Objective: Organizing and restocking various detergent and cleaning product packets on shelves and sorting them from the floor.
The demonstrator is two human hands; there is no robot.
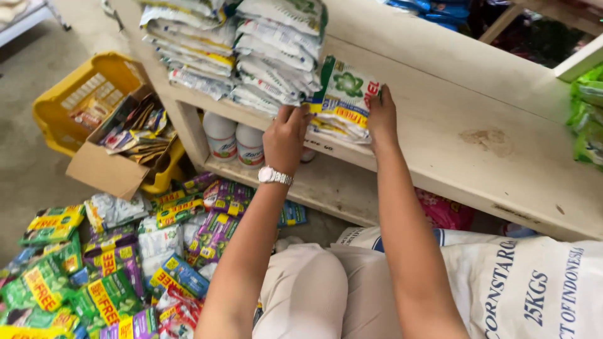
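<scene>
On the front edge of the pale wooden shelf (452,107), in the head view, both hands are pressing on a small stack of white-and-green sachets (344,100), which is lying just beside two taller piles of similar white packets (251,50) reaching toward the shelf's back. The left hand (286,135), wearing a silver wristwatch (274,176), is curling its fingers (294,114) closed over the stack's near left corner, while the right hand (381,116) is laying its fingers flat along the stack's right side, steadying rather than clasping it. Judging from this, the person is squaring a fresh batch of sachets into place on the shelf; the next move seems to call for nudging the stack flush against the neighbouring pile without letting it slide over the front edge. On the lower shelf, two white bottles (235,139) with coloured labels are standing near its left end. On the floor at the left, loose sachets (113,263) in green, purple, yellow and blue are lying scattered, and an open cardboard box (116,160) of dark packets is resting against a yellow plastic basket (75,94). At the lower right, a large white sack (521,289) with dark blue lettering is lying beside the person's knees.
</scene>
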